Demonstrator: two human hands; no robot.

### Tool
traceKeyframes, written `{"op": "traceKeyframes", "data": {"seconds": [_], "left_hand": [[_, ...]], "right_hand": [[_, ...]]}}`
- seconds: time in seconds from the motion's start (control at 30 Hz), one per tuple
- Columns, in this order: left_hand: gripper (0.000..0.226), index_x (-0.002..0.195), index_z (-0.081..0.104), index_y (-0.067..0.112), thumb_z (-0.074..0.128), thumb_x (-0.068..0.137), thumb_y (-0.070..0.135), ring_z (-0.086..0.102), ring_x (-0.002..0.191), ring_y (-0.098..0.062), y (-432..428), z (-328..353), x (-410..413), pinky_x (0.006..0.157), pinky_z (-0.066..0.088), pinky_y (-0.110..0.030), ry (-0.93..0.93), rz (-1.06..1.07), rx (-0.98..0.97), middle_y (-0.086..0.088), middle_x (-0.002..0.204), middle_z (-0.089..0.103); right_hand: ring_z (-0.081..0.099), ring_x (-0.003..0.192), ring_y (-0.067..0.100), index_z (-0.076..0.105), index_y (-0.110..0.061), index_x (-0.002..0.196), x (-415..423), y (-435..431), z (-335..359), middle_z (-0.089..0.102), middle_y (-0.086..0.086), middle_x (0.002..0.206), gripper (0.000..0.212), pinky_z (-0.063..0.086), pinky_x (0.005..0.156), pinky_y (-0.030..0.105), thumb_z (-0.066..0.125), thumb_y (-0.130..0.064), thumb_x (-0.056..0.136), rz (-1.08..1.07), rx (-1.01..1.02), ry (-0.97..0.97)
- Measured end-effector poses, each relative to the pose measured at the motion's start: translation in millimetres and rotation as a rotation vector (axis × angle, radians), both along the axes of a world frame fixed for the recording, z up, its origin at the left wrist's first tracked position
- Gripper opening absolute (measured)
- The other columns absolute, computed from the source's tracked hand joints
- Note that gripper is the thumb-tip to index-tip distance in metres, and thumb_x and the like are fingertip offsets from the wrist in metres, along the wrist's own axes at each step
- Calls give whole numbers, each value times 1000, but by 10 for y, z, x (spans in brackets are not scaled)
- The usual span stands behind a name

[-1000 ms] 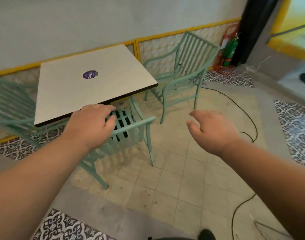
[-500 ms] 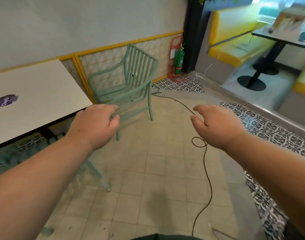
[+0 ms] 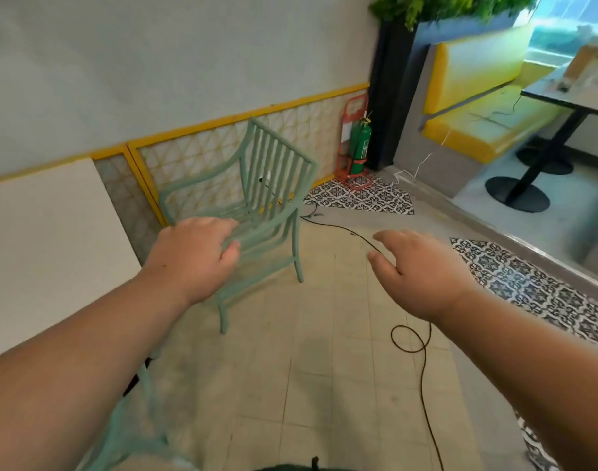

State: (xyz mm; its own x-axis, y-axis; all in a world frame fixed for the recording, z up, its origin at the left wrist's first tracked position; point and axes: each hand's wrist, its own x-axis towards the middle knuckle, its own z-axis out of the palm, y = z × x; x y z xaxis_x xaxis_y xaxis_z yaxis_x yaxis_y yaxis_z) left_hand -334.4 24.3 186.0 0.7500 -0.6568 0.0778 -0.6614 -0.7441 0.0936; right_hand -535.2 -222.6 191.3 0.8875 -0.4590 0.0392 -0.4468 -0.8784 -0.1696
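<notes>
Both my arms reach forward over the tiled floor and neither hand holds anything. My left hand hangs in the air with loosely curled fingers, in front of the near armrest of a mint-green slatted chair; I cannot tell whether it touches the chair. My right hand is to the right, fingers relaxed and spread, above a black cable lying on the floor.
A white table fills the left edge, with part of a second green chair below it. A green fire extinguisher stands by the wall. A yellow bench and a dark pedestal table are on a raised area at right.
The view has swung to the right: the white table and nearest chair slid off to the left, and the bench and pedestal table came into sight. Both hands stay held out, empty.
</notes>
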Motion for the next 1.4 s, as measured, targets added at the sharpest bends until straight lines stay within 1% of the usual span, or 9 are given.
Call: {"op": "traceKeyframes", "data": {"seconds": [0.3,0.47,0.63,0.7,0.77,0.87,0.97,1.23,1.4], "left_hand": [[54,141,55,27,34,96,49,52,129,-31,-1653,32,1259,99,47,-50,14,8,-34,-4,141,60],[48,143,52,28,38,100,44,50,131,-29,-2452,-165,1683,102,43,-48,48,134,-33,-2,145,57],[49,146,49,31,38,100,44,47,134,-26,-2985,-169,2072,104,40,-47,98,273,-42,1,147,54],[50,147,47,31,37,100,46,44,136,-27,-3101,-168,2269,106,38,-48,106,328,-34,1,149,52],[51,148,45,32,36,101,47,43,138,-27,-3188,-177,2541,108,38,-48,105,377,-35,2,151,51],[52,149,43,31,34,100,47,43,138,-28,-3300,-228,2971,107,39,-49,109,419,-2,0,151,50],[53,150,42,29,33,100,46,43,137,-28,-3467,-300,3415,106,38,-50,119,462,7,-1,151,50],[53,152,39,28,32,103,46,40,138,-26,-3991,-388,4376,107,36,-49,153,561,15,1,151,49],[53,152,38,28,34,102,45,39,140,-27,-4279,-450,4859,108,35,-49,147,736,-22,-1,153,47]], "right_hand": [[55,127,28,54,-21,141,1200,-1606,-33,63,3,136,52,43,104,41,36,-50,102,12,-19,13],[57,120,28,58,-19,133,1972,-2564,-100,66,4,127,48,46,99,42,35,-49,102,125,-46,54],[54,127,28,52,-23,142,2798,-3291,-38,62,3,136,51,44,106,43,34,-50,102,254,-43,124],[59,120,29,59,-22,133,3182,-3469,-34,66,4,129,49,50,100,47,35,-50,101,292,-45,114],[64,103,31,64,-18,115,3628,-3609,-72,71,6,110,45,54,87,47,35,-49,98,344,-42,72],[62,96,32,63,-18,103,4211,-3784,-187,69,5,99,42,50,80,40,35,-48,96,416,-47,48],[62,100,31,64,-21,110,4732,-3984,-301,71,2,103,44,42,79,38,33,-50,96,468,-52,43],[57,120,27,57,-24,136,5967,-4584,-384,67,1,128,48,43,97,40,36,-48,100,560,-20,108],[53,128,25,53,-22,142,6929,-4875,-401,63,2,136,49,41,103,40,37,-46,103,745,-36,138]]}}
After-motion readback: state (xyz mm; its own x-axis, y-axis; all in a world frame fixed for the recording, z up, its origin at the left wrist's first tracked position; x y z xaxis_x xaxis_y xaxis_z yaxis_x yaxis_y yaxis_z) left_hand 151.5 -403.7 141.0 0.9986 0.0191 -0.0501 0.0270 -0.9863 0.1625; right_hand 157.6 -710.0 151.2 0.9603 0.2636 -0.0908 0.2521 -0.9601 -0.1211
